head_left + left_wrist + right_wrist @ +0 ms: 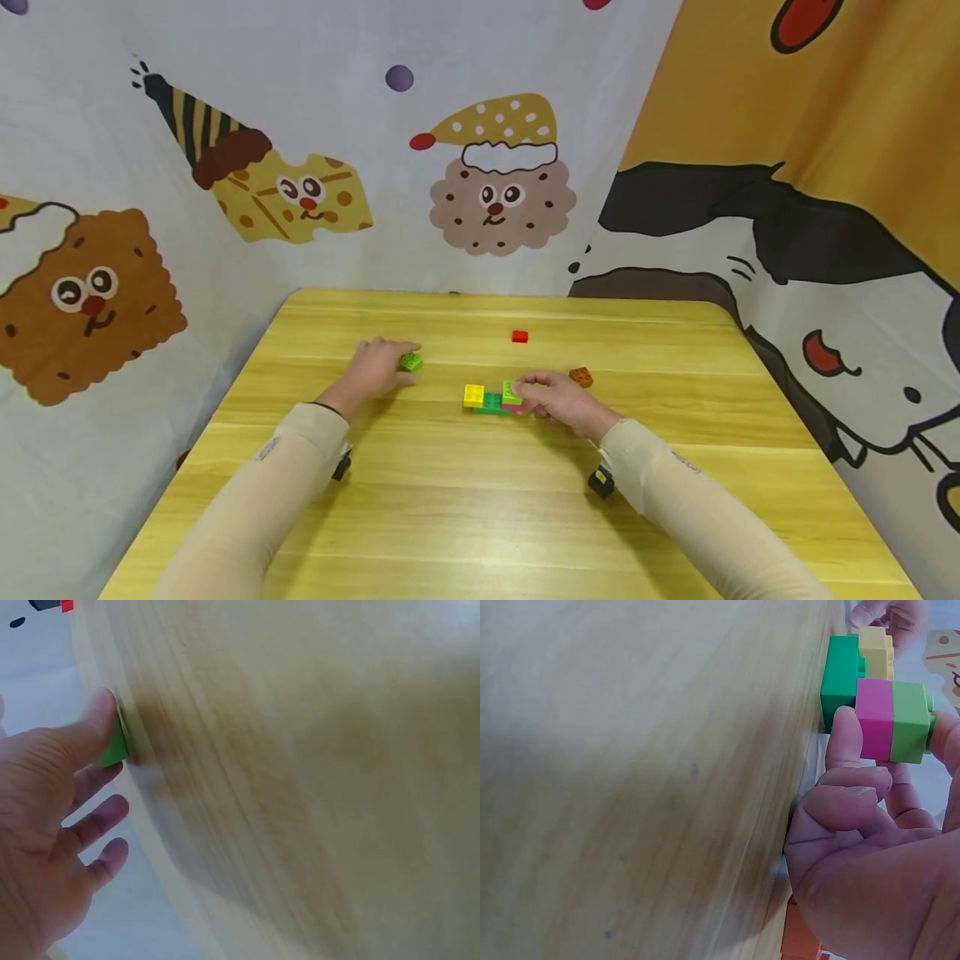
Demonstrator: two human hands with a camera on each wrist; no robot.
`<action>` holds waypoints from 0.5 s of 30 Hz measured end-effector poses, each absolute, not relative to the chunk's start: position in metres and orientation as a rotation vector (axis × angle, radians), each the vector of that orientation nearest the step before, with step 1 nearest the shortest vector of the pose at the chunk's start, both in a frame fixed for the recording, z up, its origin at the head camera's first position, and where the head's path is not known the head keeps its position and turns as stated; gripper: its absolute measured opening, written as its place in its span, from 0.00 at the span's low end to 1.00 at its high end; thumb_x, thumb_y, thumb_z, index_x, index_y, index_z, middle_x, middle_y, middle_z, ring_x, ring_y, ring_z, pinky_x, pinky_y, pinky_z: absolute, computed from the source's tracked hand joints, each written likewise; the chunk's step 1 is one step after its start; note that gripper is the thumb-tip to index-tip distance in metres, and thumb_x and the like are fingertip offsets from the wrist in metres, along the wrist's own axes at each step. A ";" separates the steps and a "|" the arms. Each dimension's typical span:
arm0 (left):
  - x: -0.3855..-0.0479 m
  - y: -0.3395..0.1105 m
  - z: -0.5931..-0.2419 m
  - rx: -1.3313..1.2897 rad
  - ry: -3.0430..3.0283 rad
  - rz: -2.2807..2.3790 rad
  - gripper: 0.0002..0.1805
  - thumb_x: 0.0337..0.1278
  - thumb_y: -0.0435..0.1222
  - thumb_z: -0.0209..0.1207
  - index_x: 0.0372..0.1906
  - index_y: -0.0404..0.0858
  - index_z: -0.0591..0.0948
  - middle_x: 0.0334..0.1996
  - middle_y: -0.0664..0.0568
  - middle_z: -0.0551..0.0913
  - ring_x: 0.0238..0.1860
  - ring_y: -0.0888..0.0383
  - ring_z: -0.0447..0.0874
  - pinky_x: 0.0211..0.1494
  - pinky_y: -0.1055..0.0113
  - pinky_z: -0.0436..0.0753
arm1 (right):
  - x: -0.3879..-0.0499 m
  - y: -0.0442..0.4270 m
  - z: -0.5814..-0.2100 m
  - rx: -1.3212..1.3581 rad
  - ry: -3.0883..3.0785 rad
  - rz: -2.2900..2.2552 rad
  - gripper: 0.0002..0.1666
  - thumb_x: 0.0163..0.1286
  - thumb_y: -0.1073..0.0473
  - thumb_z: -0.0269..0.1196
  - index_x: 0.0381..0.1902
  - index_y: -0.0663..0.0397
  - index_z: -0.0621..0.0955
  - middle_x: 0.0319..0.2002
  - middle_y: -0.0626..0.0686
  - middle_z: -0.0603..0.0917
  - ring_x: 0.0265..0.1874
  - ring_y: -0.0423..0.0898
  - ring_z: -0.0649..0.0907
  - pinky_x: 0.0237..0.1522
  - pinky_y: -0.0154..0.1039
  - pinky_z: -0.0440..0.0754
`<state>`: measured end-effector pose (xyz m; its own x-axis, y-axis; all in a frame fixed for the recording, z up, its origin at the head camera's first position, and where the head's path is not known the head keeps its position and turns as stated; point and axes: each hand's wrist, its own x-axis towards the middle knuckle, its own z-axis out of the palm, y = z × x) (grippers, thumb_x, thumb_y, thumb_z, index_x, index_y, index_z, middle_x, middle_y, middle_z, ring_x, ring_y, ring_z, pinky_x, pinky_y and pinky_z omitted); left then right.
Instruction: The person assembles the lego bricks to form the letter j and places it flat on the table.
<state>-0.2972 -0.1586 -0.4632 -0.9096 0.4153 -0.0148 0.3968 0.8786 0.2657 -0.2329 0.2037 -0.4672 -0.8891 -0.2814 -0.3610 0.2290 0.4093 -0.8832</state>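
My left hand (372, 372) is at a light green toy brick (411, 362) on the table's left side. Thumb and a finger pinch this brick (115, 746) in the left wrist view; the other fingers are loosely bent. With my right hand (558, 397) I hold a light green brick (910, 722) stacked on a magenta brick (874, 718). That pair is at the right end of a long dark green brick (492, 403), with a yellow brick (474, 395) on its left end. A fingertip touches near the dark green brick. Whether the magenta brick is fully seated cannot be seen.
A red brick (520, 337) lies farther back on the wooden table (465, 517). Just behind my right hand is an orange-brown brick (581, 377). A cartoon-printed curtain (337, 67) hangs around the table's far edge.
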 end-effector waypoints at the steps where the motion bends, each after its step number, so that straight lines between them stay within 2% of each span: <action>1: -0.297 -0.158 -0.463 0.663 2.972 0.382 0.35 0.68 0.46 0.71 0.77 0.44 0.76 0.67 0.42 0.85 0.70 0.29 0.76 0.72 0.27 0.70 | -0.233 0.204 -0.468 -0.050 2.210 -1.494 0.32 0.76 0.36 0.66 0.64 0.51 0.80 0.39 0.52 0.87 0.32 0.45 0.74 0.31 0.36 0.69; 4: -0.298 -0.157 -0.462 0.679 2.970 0.327 0.32 0.69 0.43 0.71 0.75 0.44 0.78 0.65 0.42 0.86 0.67 0.32 0.80 0.70 0.29 0.73 | -0.233 0.204 -0.469 -0.054 2.211 -1.496 0.32 0.76 0.36 0.66 0.65 0.51 0.80 0.39 0.52 0.87 0.32 0.45 0.74 0.31 0.36 0.69; 9: -0.299 -0.157 -0.461 0.671 2.986 0.308 0.27 0.69 0.45 0.71 0.68 0.41 0.84 0.60 0.42 0.88 0.62 0.37 0.84 0.66 0.32 0.77 | -0.234 0.203 -0.470 -0.057 2.220 -1.495 0.30 0.77 0.36 0.65 0.64 0.49 0.81 0.40 0.53 0.89 0.31 0.46 0.74 0.30 0.37 0.68; 15: -0.300 -0.156 -0.462 0.673 2.977 0.361 0.26 0.68 0.44 0.71 0.65 0.35 0.85 0.60 0.41 0.88 0.61 0.39 0.85 0.65 0.40 0.82 | -0.235 0.204 -0.471 -0.055 2.220 -1.504 0.30 0.76 0.36 0.66 0.63 0.48 0.82 0.40 0.55 0.90 0.30 0.45 0.74 0.29 0.36 0.68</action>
<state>-0.3004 -0.1564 -0.4616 -0.9018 0.4319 -0.0149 0.4159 0.8766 0.2422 -0.2345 0.2040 -0.4712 -0.8954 -0.2808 -0.3455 0.2167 0.4029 -0.8892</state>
